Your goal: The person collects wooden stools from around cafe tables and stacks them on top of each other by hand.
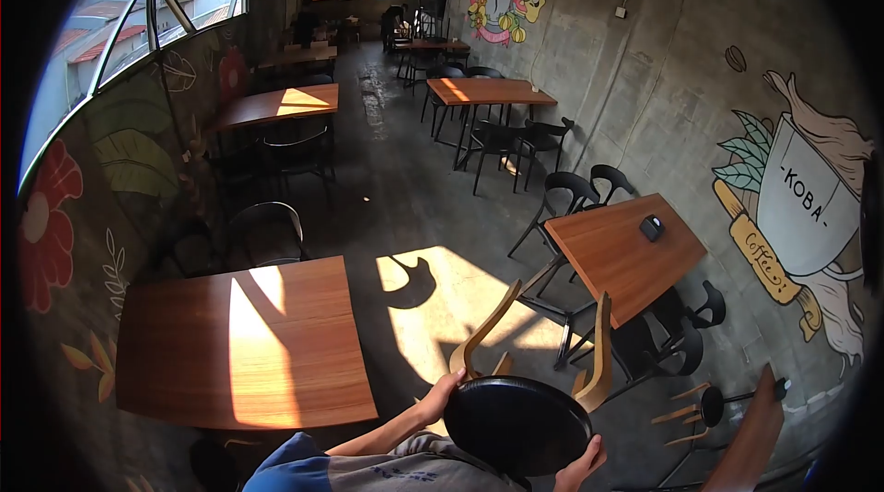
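In both hands I hold a stool with a round black seat (518,425) and bent light-wood legs (599,354). The seat is close to my body, and the legs point forward, away from me. My left hand (446,396) is closed round the left edge of the seat, near the base of a leg. At the lower right edge, my right hand (582,466) grips the rim. Parts of the fingers are hidden by the seat.
A wooden table (184,345) stands at left, and another table (626,252) with black chairs (568,190) at right, a small black object (652,228) on it. A second stool (711,406) is at lower right. More tables line both walls; a person (394,22) is far back.
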A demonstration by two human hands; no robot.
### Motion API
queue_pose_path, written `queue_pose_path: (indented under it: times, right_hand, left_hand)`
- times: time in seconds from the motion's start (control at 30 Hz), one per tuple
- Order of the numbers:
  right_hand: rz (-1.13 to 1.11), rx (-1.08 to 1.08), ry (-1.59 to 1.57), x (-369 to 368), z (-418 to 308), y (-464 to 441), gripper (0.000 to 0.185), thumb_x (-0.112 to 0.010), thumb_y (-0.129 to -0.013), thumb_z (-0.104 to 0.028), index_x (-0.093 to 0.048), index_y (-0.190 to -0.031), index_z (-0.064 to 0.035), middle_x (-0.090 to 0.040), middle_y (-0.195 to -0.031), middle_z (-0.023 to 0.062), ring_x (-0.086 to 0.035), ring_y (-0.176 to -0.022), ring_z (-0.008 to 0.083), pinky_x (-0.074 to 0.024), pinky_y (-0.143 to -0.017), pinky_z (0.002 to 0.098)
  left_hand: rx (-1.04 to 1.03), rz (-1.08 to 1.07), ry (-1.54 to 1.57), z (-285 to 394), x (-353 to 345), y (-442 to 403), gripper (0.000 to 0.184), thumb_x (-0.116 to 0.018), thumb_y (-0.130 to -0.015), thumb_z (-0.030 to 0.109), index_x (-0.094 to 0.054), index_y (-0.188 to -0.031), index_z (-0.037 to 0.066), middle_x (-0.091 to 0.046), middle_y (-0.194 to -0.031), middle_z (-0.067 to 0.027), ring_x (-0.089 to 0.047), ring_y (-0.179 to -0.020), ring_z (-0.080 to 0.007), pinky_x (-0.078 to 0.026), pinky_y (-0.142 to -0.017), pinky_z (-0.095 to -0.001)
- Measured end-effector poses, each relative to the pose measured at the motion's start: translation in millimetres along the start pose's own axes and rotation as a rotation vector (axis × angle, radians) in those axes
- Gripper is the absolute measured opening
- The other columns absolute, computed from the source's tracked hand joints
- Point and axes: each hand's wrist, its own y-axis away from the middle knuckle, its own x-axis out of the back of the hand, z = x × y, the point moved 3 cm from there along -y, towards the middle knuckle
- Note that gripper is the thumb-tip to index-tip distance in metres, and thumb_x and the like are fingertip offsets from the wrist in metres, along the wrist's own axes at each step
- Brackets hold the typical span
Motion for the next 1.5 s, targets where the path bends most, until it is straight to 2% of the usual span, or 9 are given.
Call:
queue_pose_path:
  times: [0.17, 0.27, 0.37, 0.63, 0.7, 0.77, 1.27, 1.37, 1.5]
  right_hand:
    - [0.028, -0.059, -0.092, -37.8, -44.6, -26.3, 0.051, -0.066, -0.094, -0.044, -0.056, -0.114, 0.0017, -0.055, -0.113, 0.0134, -0.058, -0.1, 0.0232, -0.054, -0.084, 0.0363]
    - [-0.078, -0.011, -0.012, -38.9, -30.7, -68.4, 0.055, -0.063, -0.094, -0.048, -0.051, -0.122, -0.002, -0.054, -0.114, 0.0141, -0.06, -0.103, 0.026, -0.0548, -0.086, 0.0369]
    - [-0.154, -0.027, -0.075, -52.1, -50.0, -84.9, 0.051, -0.064, -0.095, -0.043, -0.054, -0.114, 0.0033, -0.057, -0.111, 0.0148, -0.058, -0.099, 0.0235, -0.0527, -0.083, 0.0371]
    - [-0.388, 0.298, 0.142, -58.7, -59.9, -134.0, 0.054, -0.052, -0.099, -0.042, -0.056, -0.088, 0.0113, -0.059, -0.081, 0.0175, -0.052, -0.078, 0.024, -0.0446, -0.07, 0.0397]
    - [-0.418, 0.272, 0.158, -55.5, -53.5, -142.2, 0.05, -0.055, -0.098, -0.041, -0.055, -0.095, 0.0088, -0.057, -0.089, 0.017, -0.052, -0.085, 0.024, -0.0445, -0.077, 0.0388]
    - [-0.464, 0.155, 0.149, -43.5, -38.4, -156.7, 0.048, -0.063, -0.096, -0.04, -0.053, -0.116, 0.003, -0.058, -0.115, 0.0155, -0.054, -0.105, 0.0248, -0.0469, -0.094, 0.037]
    - [-0.38, 0.088, 0.209, -4.1, -39.0, -165.1, 0.05, -0.063, -0.096, -0.04, -0.054, -0.119, 0.0039, -0.057, -0.117, 0.0148, -0.054, -0.109, 0.0249, -0.043, -0.097, 0.0366]
    - [-0.132, 0.206, 0.21, -4.2, -58.1, -145.8, 0.051, -0.054, -0.1, -0.045, -0.056, -0.094, 0.0061, -0.056, -0.092, 0.0148, -0.052, -0.089, 0.025, -0.0406, -0.084, 0.0379]
    - [-0.201, 0.21, 0.297, 22.1, -62.0, -152.6, 0.055, -0.058, -0.098, -0.046, -0.057, -0.109, 0.0083, -0.06, -0.1, 0.0154, -0.056, -0.093, 0.0257, -0.0433, -0.087, 0.0367]
  left_hand:
    - [-0.072, 0.066, -0.091, 37.8, -33.9, -15.3, 0.058, -0.047, -0.104, 0.054, -0.066, -0.114, 0.0, -0.069, -0.097, -0.0062, -0.062, -0.09, -0.0129, -0.05, -0.082, -0.0289]
    - [-0.096, 0.089, -0.06, 38.1, -45.0, -21.6, 0.06, -0.048, -0.103, 0.056, -0.066, -0.112, -0.001, -0.069, -0.096, -0.0063, -0.063, -0.089, -0.0127, -0.051, -0.081, -0.0284]
    - [-0.14, 0.127, -0.006, 29.1, -53.1, -28.7, 0.06, -0.048, -0.102, 0.056, -0.066, -0.112, -0.001, -0.069, -0.096, -0.0065, -0.063, -0.089, -0.0128, -0.051, -0.08, -0.0285]
    - [-0.175, 0.237, 0.07, 12.5, -75.5, -41.3, 0.063, -0.048, -0.101, 0.058, -0.064, -0.115, -0.001, -0.069, -0.099, -0.0066, -0.063, -0.089, -0.0131, -0.051, -0.079, -0.0281]
    - [-0.181, 0.261, 0.052, 12.5, -79.3, -44.2, 0.064, -0.047, -0.101, 0.059, -0.064, -0.115, -0.001, -0.068, -0.1, -0.0067, -0.063, -0.089, -0.0133, -0.051, -0.079, -0.0278]
    - [-0.152, 0.209, 0.004, 10.5, -74.6, -49.1, 0.064, -0.047, -0.101, 0.06, -0.064, -0.115, -0.001, -0.068, -0.1, -0.0071, -0.063, -0.089, -0.0138, -0.051, -0.078, -0.028]
    - [-0.072, 0.175, -0.049, 9.6, -105.2, -73.2, 0.057, -0.05, -0.102, 0.055, -0.067, -0.104, 0.001, -0.068, -0.089, -0.0047, -0.062, -0.08, -0.0124, -0.05, -0.071, -0.0278]
    - [-0.03, 0.167, -0.082, 10.7, -118.7, -77.6, 0.056, -0.052, -0.101, 0.056, -0.068, -0.1, 0.002, -0.066, -0.086, -0.003, -0.061, -0.075, -0.0112, -0.049, -0.067, -0.0268]
    - [0.014, 0.199, -0.167, 17.2, -145.1, -84.2, 0.056, -0.054, -0.099, 0.058, -0.067, -0.097, 0.003, -0.064, -0.083, -0.002, -0.059, -0.073, -0.0102, -0.048, -0.065, -0.0261]
